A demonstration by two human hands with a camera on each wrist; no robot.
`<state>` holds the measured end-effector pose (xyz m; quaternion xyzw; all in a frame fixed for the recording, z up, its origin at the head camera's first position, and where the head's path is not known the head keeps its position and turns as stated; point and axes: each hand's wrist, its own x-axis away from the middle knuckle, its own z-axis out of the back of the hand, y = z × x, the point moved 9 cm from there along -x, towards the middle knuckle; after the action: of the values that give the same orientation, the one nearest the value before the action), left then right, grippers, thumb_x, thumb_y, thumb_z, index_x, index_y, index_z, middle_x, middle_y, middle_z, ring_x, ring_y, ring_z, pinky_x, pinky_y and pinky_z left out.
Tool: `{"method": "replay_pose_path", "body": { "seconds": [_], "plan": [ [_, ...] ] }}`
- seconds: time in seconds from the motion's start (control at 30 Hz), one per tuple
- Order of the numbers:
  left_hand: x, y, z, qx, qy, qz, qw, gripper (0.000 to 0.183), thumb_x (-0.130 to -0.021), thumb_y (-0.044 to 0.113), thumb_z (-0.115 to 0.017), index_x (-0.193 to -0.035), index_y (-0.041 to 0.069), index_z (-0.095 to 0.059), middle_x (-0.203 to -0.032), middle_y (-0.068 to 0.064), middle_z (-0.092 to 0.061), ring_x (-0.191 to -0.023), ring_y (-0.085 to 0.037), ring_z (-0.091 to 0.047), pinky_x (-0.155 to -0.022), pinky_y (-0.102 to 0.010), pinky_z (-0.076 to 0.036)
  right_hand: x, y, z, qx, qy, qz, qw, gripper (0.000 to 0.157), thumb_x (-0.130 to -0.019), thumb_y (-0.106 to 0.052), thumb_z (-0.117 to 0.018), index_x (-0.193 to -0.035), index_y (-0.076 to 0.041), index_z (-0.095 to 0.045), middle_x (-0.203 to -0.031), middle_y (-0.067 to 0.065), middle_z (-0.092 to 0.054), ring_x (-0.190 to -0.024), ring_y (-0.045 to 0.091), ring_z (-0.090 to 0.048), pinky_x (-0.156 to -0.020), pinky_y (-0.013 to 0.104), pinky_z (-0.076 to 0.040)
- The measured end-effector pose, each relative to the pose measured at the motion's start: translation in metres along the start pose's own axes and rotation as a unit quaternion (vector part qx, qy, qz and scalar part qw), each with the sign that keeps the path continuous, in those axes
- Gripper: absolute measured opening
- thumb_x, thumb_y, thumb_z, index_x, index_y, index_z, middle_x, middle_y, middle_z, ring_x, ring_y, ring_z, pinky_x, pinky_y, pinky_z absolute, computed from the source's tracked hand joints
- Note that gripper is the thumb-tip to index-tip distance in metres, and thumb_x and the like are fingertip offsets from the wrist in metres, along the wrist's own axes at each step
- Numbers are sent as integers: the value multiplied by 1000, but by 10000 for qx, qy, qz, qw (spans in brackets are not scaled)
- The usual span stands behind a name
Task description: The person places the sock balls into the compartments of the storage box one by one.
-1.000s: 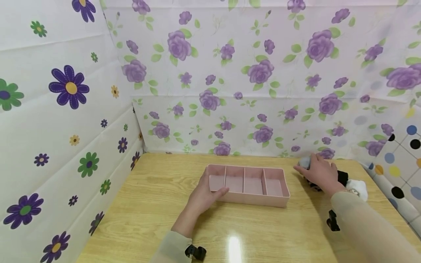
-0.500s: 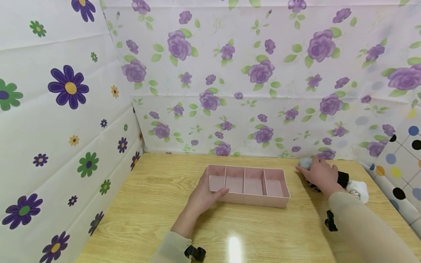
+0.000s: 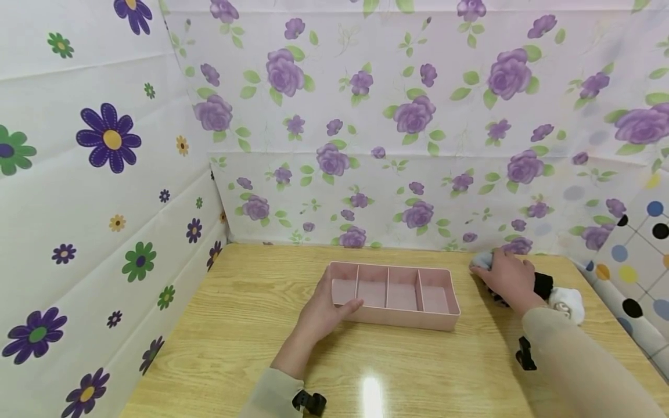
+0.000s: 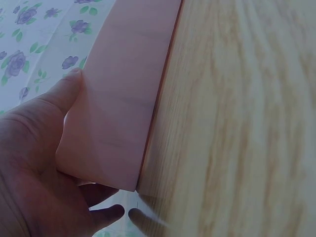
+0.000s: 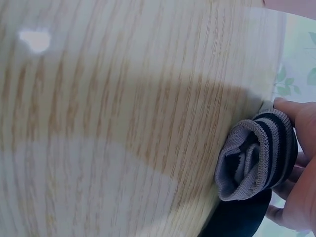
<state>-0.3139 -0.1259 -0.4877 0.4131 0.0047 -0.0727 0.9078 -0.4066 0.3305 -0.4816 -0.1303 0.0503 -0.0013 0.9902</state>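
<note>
My left hand point(image 3: 320, 307) grips the left end of a pink box point(image 3: 402, 316) with a row of compartments. Its thumb point(image 4: 66, 91) lies against the long front wall, and the fingers reach round the short end. At the back right, my right hand point(image 3: 511, 278) holds a light blue-grey rolled sock point(image 3: 482, 259) between thumb and fingers. Below that hand, a grey-and-black striped rolled sock point(image 5: 247, 163) sits on the table, mostly hidden in the head view. A black rolled sock point(image 3: 543, 284) and a white rolled sock point(image 3: 568, 305) lie beside it.
The wooden table point(image 3: 251, 325) runs back to a wall covering with purple flowers point(image 3: 334, 159). Another flowered covering point(image 3: 112, 191) stands on the left, and a dotted one point(image 3: 635, 273) borders the right edge.
The light blue-grey sock has shifted very slightly left in my right hand, which has barely moved. My left hand and the pink box stay in place.
</note>
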Motion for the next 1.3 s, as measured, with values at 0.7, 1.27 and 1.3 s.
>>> {"method": "replay_pose_path", "body": {
  "seconds": [0.7,1.27,1.3],
  "plan": [
    [-2,4,0,49,-13,-84,10000,118,-100,63,-76,-179,11,-5,-180,-21,-23,-150,-48,-49,-115,-66,-47,9,-36,32,-577,750,702,9930,73,-104,-38,-79,-156,7,-54,-142,37,-61,-121,57,-62,-97,77,-48],
    [-3,1,-2,38,-24,-11,10000,117,-100,61,-78,-179,10,-7,-179,-23,-25,-151,-49,-47,-117,-66,-45,39,-73,53,-1510,569,1279,9786,78,-107,-43,-77,-167,-4,-46,-149,29,-58,-126,48,-61,-94,68,-52],
    [-3,1,-2,32,-27,-9,10000,118,-100,61,-78,-179,10,-6,-179,-23,-24,-151,-49,-47,-117,-66,-45,41,-75,55,-1556,584,1335,9770,78,-106,-42,-77,-167,-4,-46,-148,28,-58,-126,47,-61,-95,67,-52]
  ]
}}
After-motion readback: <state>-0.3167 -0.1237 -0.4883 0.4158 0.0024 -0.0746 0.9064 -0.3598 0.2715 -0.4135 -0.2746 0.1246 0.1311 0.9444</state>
